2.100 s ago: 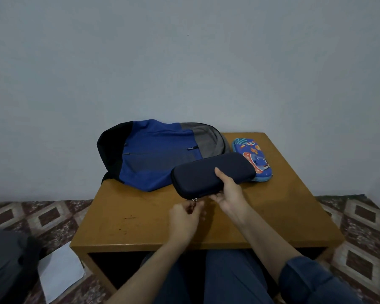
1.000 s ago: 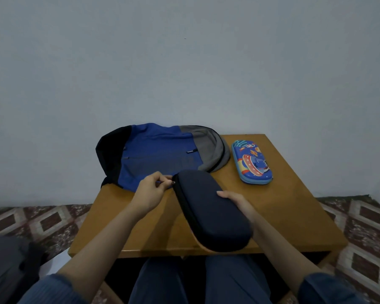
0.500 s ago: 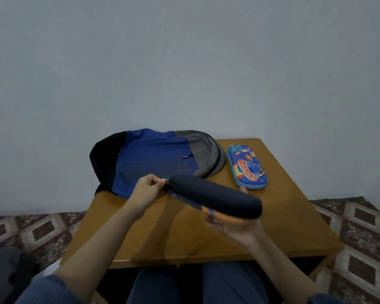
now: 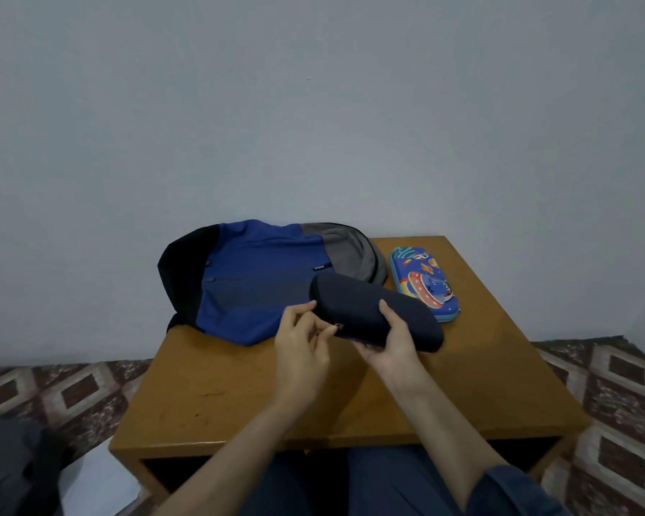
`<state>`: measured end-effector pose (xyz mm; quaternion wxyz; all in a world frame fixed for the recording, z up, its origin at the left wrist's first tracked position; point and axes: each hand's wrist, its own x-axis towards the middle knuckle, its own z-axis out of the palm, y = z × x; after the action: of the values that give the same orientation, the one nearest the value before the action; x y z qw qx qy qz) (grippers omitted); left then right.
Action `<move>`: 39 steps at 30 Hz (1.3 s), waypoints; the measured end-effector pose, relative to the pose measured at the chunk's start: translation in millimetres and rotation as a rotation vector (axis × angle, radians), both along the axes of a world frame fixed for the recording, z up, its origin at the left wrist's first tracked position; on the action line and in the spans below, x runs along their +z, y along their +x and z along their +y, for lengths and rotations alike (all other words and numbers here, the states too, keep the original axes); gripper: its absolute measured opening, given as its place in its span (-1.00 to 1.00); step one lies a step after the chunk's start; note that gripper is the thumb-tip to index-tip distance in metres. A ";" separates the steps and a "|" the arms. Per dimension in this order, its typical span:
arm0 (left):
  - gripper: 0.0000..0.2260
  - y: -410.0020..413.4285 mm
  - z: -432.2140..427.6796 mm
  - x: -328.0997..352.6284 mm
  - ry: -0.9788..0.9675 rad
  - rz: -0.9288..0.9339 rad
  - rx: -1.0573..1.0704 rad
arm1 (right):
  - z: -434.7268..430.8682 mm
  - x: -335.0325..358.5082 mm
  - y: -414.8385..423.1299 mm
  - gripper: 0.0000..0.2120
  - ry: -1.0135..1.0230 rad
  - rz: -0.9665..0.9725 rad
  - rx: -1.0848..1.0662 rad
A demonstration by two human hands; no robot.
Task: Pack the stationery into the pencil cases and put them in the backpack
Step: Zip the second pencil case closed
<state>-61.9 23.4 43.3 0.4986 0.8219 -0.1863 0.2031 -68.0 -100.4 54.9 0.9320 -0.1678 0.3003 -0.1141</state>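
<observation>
head view: before the backpack (image 4: 261,292), right hand (image 4: 391,344) grips mid-shell the navy pencil case (image 4: 365,309), seemingly stiff and light; left hand (image 4: 300,342) pinches its zip pull (image 4: 338,327).

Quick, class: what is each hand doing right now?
Left hand: pinching the zip pull of the dark pencil case.
Right hand: gripping that case.

Matt cloth-covered navy pencil case (image 4: 373,314), cloth backpack (image 4: 254,288), smooth wooden table (image 4: 239,389)
</observation>
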 end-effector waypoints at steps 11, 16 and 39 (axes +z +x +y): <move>-0.91 33.0 36.4 22.3 0.098 0.123 0.103 | -37.9 1.8 -19.7 -0.75 -0.300 -0.136 0.316; -0.92 37.7 36.1 29.8 0.132 0.153 0.046 | -40.8 -1.4 -27.2 -0.77 -0.387 -0.125 0.455; -0.75 16.3 3.8 15.4 -0.626 0.911 -0.176 | -16.2 -6.8 -27.6 -0.47 -1.138 0.061 0.347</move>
<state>-45.6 27.1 58.7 0.7639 0.6208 0.0490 -0.1694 -95.6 -116.7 48.1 0.6916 -0.6908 0.1867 -0.0981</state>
